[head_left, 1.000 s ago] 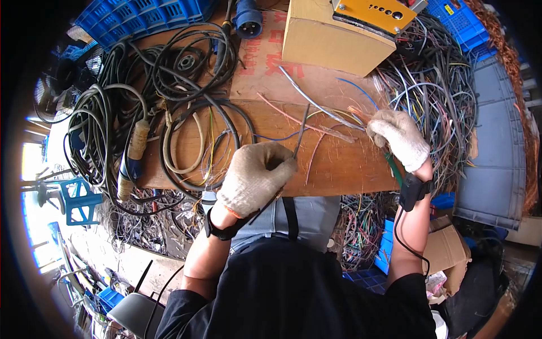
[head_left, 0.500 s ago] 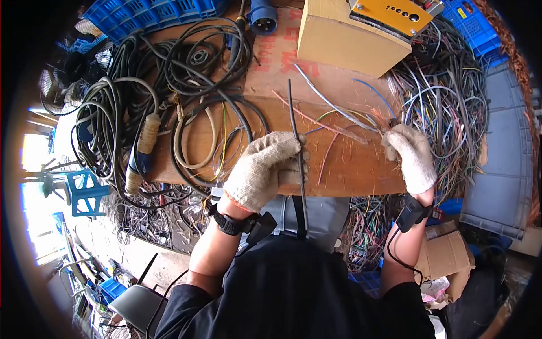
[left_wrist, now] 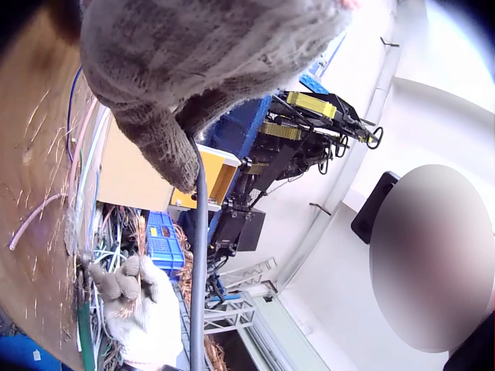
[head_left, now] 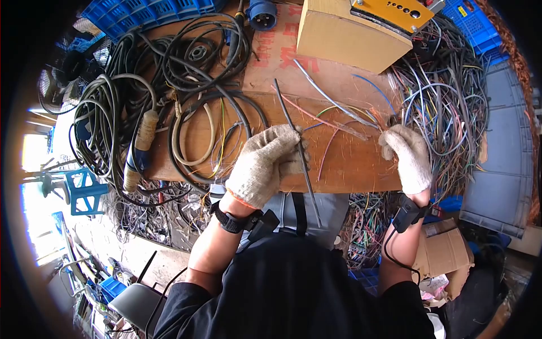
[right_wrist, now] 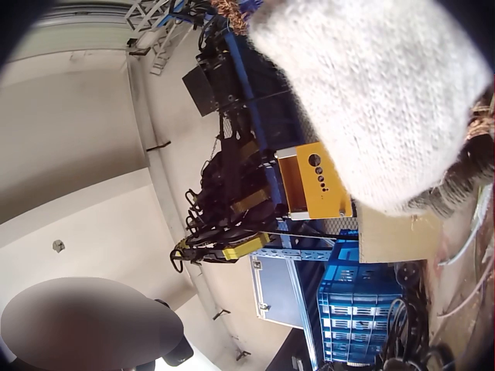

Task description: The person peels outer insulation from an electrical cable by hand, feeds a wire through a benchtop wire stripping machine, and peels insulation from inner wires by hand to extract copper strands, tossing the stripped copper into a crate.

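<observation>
My gloved left hand [head_left: 257, 169] pinches a short length of dark grey cable [head_left: 307, 178] between thumb and fingers, over the front edge of the wooden bench. The cable slants, its upper end leaning left. In the left wrist view, it runs down from the thumb tip. My gloved right hand [head_left: 411, 158] is at the right of the bench, its fingers curled around a bunch of bare copper strands [left_wrist: 139, 267]. Beside that hand, a green handle [left_wrist: 85, 336] shows in the left wrist view. Pink wire [head_left: 299, 106] and a grey-blue wire [head_left: 322, 90] lie between the hands.
Coiled black cables [head_left: 197, 62] fill the left of the bench. A big heap of stripped sheaths and wires [head_left: 446, 107] lies at the right. Behind stand a tan box [head_left: 350, 42] with a yellow panel and a blue crate [head_left: 152, 14]. Loose copper bits litter the wood.
My left hand has turned, and the cable has swung from leaning right, through upright, to leaning left. The right hand remains at the bench's right side; the green handle below it is hidden in the head view.
</observation>
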Action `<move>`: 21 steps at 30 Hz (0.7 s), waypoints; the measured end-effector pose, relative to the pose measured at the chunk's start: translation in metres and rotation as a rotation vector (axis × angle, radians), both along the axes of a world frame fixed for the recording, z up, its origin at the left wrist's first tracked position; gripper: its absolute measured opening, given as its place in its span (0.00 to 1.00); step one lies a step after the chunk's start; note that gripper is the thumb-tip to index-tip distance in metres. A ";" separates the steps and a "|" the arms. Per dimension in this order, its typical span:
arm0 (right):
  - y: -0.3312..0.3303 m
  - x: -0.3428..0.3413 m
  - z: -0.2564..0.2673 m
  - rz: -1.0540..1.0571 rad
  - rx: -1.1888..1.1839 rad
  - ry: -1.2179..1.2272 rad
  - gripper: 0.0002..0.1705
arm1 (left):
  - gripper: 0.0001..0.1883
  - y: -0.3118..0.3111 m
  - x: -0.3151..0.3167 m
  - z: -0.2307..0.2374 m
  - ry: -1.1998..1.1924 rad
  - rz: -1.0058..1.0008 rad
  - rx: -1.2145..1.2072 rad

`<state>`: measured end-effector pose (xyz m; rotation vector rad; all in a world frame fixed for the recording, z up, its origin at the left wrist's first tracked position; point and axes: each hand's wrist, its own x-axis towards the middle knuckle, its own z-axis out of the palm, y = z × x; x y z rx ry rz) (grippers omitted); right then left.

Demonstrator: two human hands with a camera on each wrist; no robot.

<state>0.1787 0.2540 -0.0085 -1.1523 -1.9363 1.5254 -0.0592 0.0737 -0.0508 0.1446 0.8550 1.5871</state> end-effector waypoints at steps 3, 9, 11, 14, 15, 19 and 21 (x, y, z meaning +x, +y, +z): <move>-0.001 0.000 -0.001 0.003 0.004 -0.012 0.12 | 0.11 0.000 0.001 0.000 0.113 -0.016 -0.039; -0.004 -0.003 -0.007 -0.022 -0.004 -0.003 0.13 | 0.07 -0.001 0.006 0.006 0.312 -0.052 -0.062; -0.003 -0.003 -0.007 -0.018 -0.002 -0.002 0.13 | 0.06 -0.001 0.006 0.007 0.324 -0.051 -0.052; -0.005 -0.004 -0.005 -0.013 -0.001 -0.008 0.13 | 0.07 -0.002 0.005 0.005 0.278 -0.063 -0.033; -0.005 -0.004 -0.004 -0.014 -0.003 -0.013 0.13 | 0.07 -0.003 0.005 0.005 0.278 -0.062 -0.032; -0.005 -0.004 -0.006 -0.005 0.002 -0.015 0.13 | 0.08 -0.003 0.005 0.004 0.254 -0.064 -0.015; -0.006 -0.005 -0.005 -0.002 0.016 -0.039 0.12 | 0.08 -0.004 0.006 0.003 0.248 -0.066 -0.017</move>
